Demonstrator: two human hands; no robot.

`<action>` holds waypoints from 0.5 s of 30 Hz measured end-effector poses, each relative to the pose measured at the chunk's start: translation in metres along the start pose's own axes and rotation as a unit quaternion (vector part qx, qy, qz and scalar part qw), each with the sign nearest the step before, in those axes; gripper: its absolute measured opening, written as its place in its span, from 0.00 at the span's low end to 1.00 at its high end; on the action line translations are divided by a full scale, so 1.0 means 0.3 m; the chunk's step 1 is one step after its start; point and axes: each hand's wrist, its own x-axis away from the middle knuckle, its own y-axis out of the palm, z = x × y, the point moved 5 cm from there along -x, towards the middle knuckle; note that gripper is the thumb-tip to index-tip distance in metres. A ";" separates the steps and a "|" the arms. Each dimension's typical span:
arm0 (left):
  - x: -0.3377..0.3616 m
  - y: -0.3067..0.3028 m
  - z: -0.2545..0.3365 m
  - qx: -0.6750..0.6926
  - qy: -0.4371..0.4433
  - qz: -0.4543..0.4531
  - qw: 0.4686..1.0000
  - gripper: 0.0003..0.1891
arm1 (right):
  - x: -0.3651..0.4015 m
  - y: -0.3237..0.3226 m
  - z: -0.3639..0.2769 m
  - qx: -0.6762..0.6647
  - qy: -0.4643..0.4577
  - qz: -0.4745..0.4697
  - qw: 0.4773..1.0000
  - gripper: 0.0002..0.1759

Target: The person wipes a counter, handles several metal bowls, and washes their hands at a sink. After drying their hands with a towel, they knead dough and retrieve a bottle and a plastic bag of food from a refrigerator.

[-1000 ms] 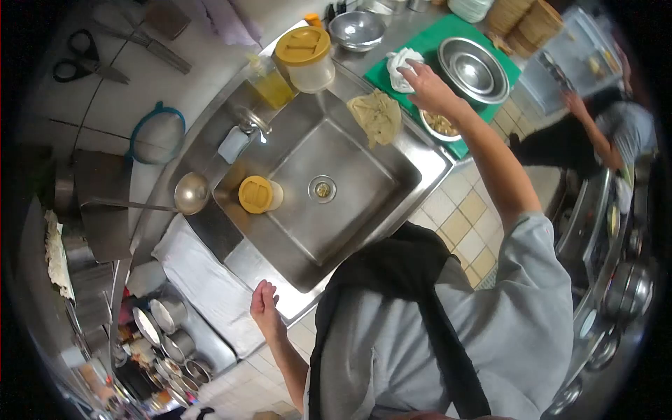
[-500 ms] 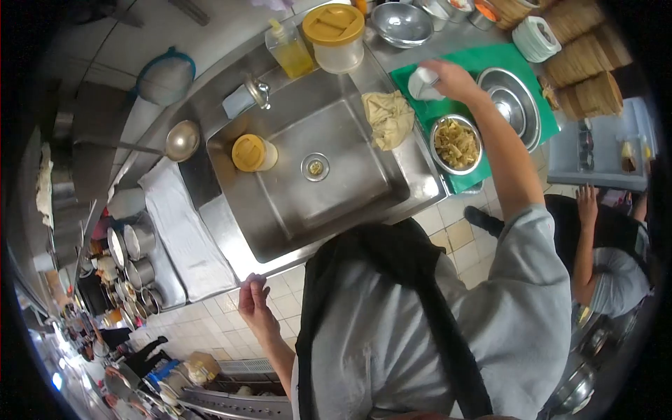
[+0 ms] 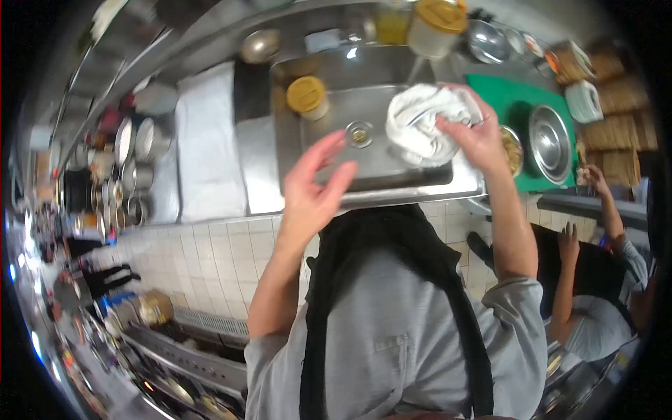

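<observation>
My right hand (image 3: 479,136) grips a bunched white cloth (image 3: 422,126) with a thin dark stripe, held over the right side of the steel sink (image 3: 392,175). To the left, my left hand (image 3: 313,187) is raised above the sink's front edge. Its fingers and thumb are apart, with nothing between them. A small yellow-lidded tub (image 3: 306,96) stands in the sink beyond that hand. Right of the cloth, a bowl of pale yellowish food pieces (image 3: 512,149) sits on the green board (image 3: 486,87), partly hidden by my right forearm.
Steel bowls (image 3: 549,143) are on the green board. A larger yellow-lidded tub (image 3: 432,35) stands behind the sink. A white cloth sheet (image 3: 210,140) covers the counter at left. Bamboo steamers (image 3: 609,140) are stacked at right. A co-worker (image 3: 595,308) is at lower right.
My right hand has moved left from the green board to over the sink, carrying the white cloth. My left hand has risen toward the sink, fingers spreading. The view has shifted.
</observation>
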 end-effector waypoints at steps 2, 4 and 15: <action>0.033 -0.041 -0.020 0.039 -0.026 -0.020 0.999 0.17 | 0.038 0.202 0.025 0.027 -0.007 -0.066 0.997 0.28; 0.126 -0.147 -0.044 0.123 -0.126 -0.025 0.984 0.13 | 0.084 0.415 0.046 0.034 -0.013 -0.132 0.991 0.29; 0.486 -0.874 -0.019 0.251 -0.141 0.244 0.926 0.13 | 0.296 1.098 0.112 0.156 0.011 -0.411 0.898 0.18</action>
